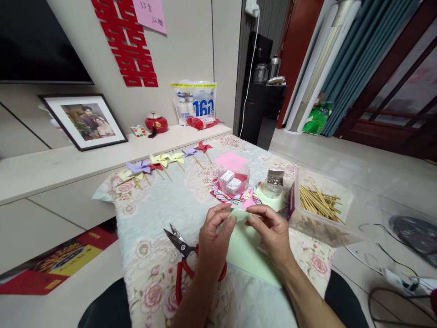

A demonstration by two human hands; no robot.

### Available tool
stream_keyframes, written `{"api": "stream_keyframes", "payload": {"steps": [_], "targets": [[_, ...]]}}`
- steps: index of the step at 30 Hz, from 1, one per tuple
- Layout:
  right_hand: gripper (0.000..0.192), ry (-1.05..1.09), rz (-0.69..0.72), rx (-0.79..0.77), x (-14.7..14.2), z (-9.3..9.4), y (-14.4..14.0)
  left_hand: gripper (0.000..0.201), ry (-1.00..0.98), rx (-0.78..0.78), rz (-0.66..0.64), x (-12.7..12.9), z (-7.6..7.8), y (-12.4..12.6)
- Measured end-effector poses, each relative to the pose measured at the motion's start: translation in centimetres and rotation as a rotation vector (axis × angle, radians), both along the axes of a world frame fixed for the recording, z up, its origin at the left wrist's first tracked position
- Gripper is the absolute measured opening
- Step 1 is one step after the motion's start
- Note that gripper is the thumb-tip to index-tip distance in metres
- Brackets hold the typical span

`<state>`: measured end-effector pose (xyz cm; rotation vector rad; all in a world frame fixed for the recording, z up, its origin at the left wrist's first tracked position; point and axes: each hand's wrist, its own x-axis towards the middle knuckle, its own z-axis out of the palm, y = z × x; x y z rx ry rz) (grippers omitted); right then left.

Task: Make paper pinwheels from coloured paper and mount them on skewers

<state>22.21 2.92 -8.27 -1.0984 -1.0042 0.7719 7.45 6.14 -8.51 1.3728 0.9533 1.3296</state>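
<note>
Between my two hands I hold a small piece of pale green paper [240, 213]. My left hand [215, 237] pinches its left side between thumb and fingers. The right side is pinched by my right hand [272, 230]. Beneath them lies a larger sheet of light green paper [251, 253]. Red-handled scissors [182, 259] rest with blades parted, partly hidden behind my left forearm. Just beyond my hands stands a clear round container [243, 182] with small white boxes in it, cut patterned paper pieces [225, 195] around its base.
A clear plastic box [327, 232] of thin wooden sticks [319, 202] stands at the table's right edge. Near it is a small clear jar [273, 187] with an opened little box on top. Paper pinwheels on sticks [160, 160] lie along the far left edge. Pink paper [231, 160] lies farther back.
</note>
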Motion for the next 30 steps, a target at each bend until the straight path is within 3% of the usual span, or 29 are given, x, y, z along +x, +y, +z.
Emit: {"api": "stream_keyframes", "payload": {"steps": [7,12,15,21,23,26,30], "targets": [[0.011,-0.109,0.005,0.103,0.2,-0.1,0.1,0.017,0.079,0.012,-0.040,-0.2,-0.3,0.2],[0.010,-0.235,-0.026,0.154,0.3,-0.2,0.1,0.013,0.208,0.157,0.115,-0.2,-1.2,0.4],[0.010,-0.278,-0.048,0.148,0.2,0.0,0.0,0.010,0.238,0.226,0.191,-0.2,-1.0,0.3],[0.005,-0.233,-0.018,0.086,0.0,0.2,-0.2,0.003,0.206,0.273,0.027,-0.3,0.8,0.0],[0.006,-0.205,0.006,0.065,-0.1,0.1,-0.2,0.006,0.192,0.240,-0.023,-0.5,1.0,0.1],[0.018,-0.133,-0.024,0.044,-0.1,0.2,-0.4,0.008,0.120,0.087,0.000,-0.8,0.8,0.3],[0.011,-0.154,-0.046,-0.016,-0.3,0.8,-0.8,0.013,-0.216,-0.249,0.050,-1.5,0.6,1.2]]}}
